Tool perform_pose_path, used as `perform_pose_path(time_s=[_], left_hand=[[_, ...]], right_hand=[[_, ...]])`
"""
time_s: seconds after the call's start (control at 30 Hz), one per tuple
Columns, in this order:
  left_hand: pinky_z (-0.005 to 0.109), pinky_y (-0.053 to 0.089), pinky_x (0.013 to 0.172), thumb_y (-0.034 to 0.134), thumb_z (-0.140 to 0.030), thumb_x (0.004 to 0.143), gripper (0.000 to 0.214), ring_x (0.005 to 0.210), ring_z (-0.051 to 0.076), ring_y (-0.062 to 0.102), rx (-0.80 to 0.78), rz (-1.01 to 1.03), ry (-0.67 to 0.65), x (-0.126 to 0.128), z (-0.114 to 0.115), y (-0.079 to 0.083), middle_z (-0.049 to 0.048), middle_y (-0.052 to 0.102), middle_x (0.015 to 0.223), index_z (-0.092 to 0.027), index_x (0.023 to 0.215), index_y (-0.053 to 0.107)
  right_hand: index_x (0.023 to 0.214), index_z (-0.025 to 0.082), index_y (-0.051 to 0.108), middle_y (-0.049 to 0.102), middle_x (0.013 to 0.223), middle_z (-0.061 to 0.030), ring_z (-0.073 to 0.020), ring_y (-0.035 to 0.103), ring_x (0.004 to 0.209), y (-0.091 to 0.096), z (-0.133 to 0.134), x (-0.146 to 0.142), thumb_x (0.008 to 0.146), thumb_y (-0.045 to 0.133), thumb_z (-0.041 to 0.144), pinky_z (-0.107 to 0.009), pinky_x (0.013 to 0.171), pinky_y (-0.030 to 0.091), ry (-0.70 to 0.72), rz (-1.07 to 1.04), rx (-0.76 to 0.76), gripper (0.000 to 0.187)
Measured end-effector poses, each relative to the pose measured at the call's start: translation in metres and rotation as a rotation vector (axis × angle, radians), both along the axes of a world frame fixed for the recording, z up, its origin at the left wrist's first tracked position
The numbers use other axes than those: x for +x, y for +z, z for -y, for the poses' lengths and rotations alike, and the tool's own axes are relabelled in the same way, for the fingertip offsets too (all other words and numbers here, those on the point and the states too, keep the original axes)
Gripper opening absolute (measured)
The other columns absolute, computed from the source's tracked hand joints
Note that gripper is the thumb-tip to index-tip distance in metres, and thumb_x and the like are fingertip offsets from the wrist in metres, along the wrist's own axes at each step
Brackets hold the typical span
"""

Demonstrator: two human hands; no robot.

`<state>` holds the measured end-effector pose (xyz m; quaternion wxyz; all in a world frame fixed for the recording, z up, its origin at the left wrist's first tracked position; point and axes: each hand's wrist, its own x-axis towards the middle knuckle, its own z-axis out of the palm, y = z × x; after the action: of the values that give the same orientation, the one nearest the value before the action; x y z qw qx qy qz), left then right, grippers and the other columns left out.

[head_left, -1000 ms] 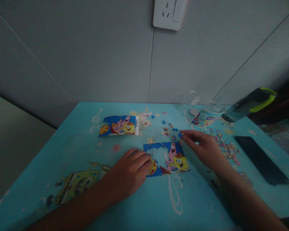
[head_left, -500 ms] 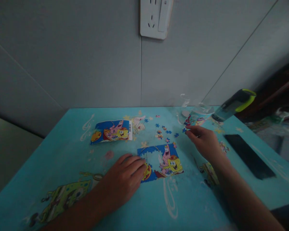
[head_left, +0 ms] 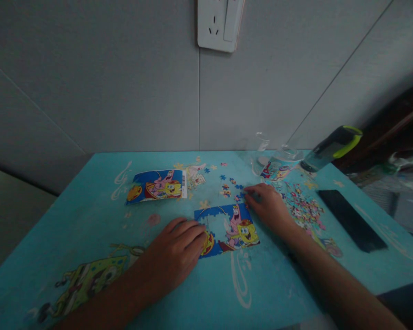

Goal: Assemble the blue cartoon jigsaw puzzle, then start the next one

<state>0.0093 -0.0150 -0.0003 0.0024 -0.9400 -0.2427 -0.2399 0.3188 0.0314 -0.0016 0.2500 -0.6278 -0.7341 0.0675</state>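
A partly joined cartoon jigsaw puzzle (head_left: 249, 233) lies flat on the table, with a gap in its middle where the turquoise surface shows. My left hand (head_left: 181, 247) rests palm down at its left edge, fingers laid over the border by the yellow burger picture. Just beyond the puzzle's upper right corner, my right hand (head_left: 266, 204) pinches a small blue puzzle piece (head_left: 242, 195) between thumb and forefinger. Several loose pieces (head_left: 226, 190) are scattered behind the puzzle, close to those fingertips. Part of the puzzle's left side is hidden under my left fingers.
A picture packet (head_left: 158, 185) lies at the back left. A heap of mixed pieces (head_left: 304, 208) spreads right of my right forearm, beside a dark flat strip (head_left: 351, 220). At the back right are a clear cup (head_left: 260, 158), a printed tub (head_left: 284, 164) and a leaning bottle (head_left: 326, 151).
My right hand has moved left and slightly toward me with the blue puzzle piece, uncovering the heap of pieces on the right. My left hand stays on the puzzle. The view shifts slightly.
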Motion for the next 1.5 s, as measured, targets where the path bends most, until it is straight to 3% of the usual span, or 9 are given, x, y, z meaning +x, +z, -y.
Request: perform_pose_path(time_s=[0.17, 0.27, 0.37, 0.53, 0.73, 1.0, 1.17, 1.33, 1.5], left_hand=[[0.045, 0.05, 0.097, 0.051, -0.013, 0.095, 0.024, 0.109, 0.024, 0.06, -0.014, -0.013, 0.005, -0.001, 0.0, -0.003, 0.0074, 0.068, 0.115, -0.013, 0.115, 0.064], [0.045, 0.05, 0.097, 0.05, -0.014, 0.096, 0.025, 0.109, 0.024, 0.06, -0.009, -0.009, 0.007, -0.001, 0.001, -0.004, 0.0076, 0.068, 0.116, -0.014, 0.117, 0.064], [0.045, 0.049, 0.098, 0.049, -0.013, 0.095, 0.026, 0.109, 0.023, 0.06, -0.019, -0.013, 0.012, -0.002, 0.001, -0.004, 0.0074, 0.068, 0.117, -0.015, 0.117, 0.063], [0.045, 0.049, 0.098, 0.049, -0.014, 0.096, 0.024, 0.109, 0.023, 0.06, -0.014, -0.008, 0.01, -0.001, 0.0, -0.001, 0.0073, 0.068, 0.116, -0.014, 0.115, 0.064], [0.045, 0.049, 0.098, 0.05, -0.013, 0.096, 0.025, 0.109, 0.022, 0.06, -0.019, -0.027, 0.018, -0.001, 0.001, 0.0, 0.0072, 0.068, 0.116, -0.014, 0.116, 0.064], [0.045, 0.048, 0.099, 0.052, -0.014, 0.095, 0.025, 0.112, 0.023, 0.059, -0.027, -0.031, 0.013, -0.002, 0.002, -0.001, 0.0067, 0.067, 0.119, -0.014, 0.117, 0.064], [0.045, 0.048, 0.1, 0.052, -0.014, 0.096, 0.024, 0.113, 0.024, 0.059, -0.048, -0.049, 0.018, -0.002, 0.002, 0.0, 0.0072, 0.067, 0.12, -0.014, 0.116, 0.064], [0.045, 0.048, 0.099, 0.051, -0.015, 0.096, 0.023, 0.111, 0.023, 0.06, -0.037, -0.041, 0.018, 0.0, 0.001, 0.002, 0.0075, 0.068, 0.118, -0.014, 0.115, 0.064], [0.045, 0.048, 0.096, 0.05, -0.014, 0.097, 0.021, 0.108, 0.023, 0.061, -0.03, -0.053, 0.026, 0.001, 0.002, 0.005, 0.0072, 0.069, 0.115, -0.015, 0.112, 0.064]], right_hand=[[0.109, 0.022, 0.075, 0.071, 0.099, -0.0081, -0.0246, 0.064, 0.095, 0.007, 0.0, 0.006, 0.093, 0.058, 0.029, -0.039, 0.09, 0.048, 0.015, 0.009, 0.063, 0.024], [0.104, 0.019, 0.076, 0.072, 0.094, -0.008, -0.0232, 0.065, 0.086, 0.015, -0.002, 0.021, 0.092, 0.057, 0.029, -0.037, 0.085, 0.049, -0.119, 0.0, 0.13, 0.025], [0.105, 0.018, 0.077, 0.073, 0.095, -0.0085, -0.0228, 0.065, 0.081, 0.016, -0.005, 0.034, 0.09, 0.058, 0.031, -0.037, 0.079, 0.05, -0.217, 0.022, 0.088, 0.026], [0.109, 0.02, 0.077, 0.072, 0.104, -0.0116, -0.0272, 0.066, 0.096, 0.003, -0.008, 0.035, 0.091, 0.059, 0.037, -0.039, 0.088, 0.05, -0.113, 0.111, -0.047, 0.031], [0.11, 0.022, 0.076, 0.071, 0.107, -0.0114, -0.0284, 0.065, 0.1, -0.005, -0.009, 0.027, 0.089, 0.062, 0.041, -0.043, 0.094, 0.047, -0.076, 0.121, -0.063, 0.031], [0.098, 0.019, 0.072, 0.072, 0.089, -0.0055, -0.0219, 0.065, 0.08, 0.007, -0.007, 0.022, 0.086, 0.065, 0.034, -0.035, 0.074, 0.048, -0.089, -0.083, -0.12, 0.02], [0.094, 0.02, 0.072, 0.071, 0.083, -0.0026, -0.0176, 0.062, 0.072, 0.02, 0.003, 0.012, 0.09, 0.062, 0.035, -0.03, 0.066, 0.046, 0.027, -0.234, -0.168, 0.019], [0.099, 0.023, 0.074, 0.075, 0.093, -0.0016, -0.0168, 0.067, 0.081, 0.032, 0.022, -0.008, 0.093, 0.062, 0.037, -0.028, 0.071, 0.051, 0.265, -0.375, -0.355, 0.019], [0.101, 0.025, 0.076, 0.075, 0.096, -0.0015, -0.0167, 0.068, 0.085, 0.031, 0.03, -0.025, 0.092, 0.063, 0.032, -0.028, 0.076, 0.052, 0.39, -0.396, -0.443, 0.017]])
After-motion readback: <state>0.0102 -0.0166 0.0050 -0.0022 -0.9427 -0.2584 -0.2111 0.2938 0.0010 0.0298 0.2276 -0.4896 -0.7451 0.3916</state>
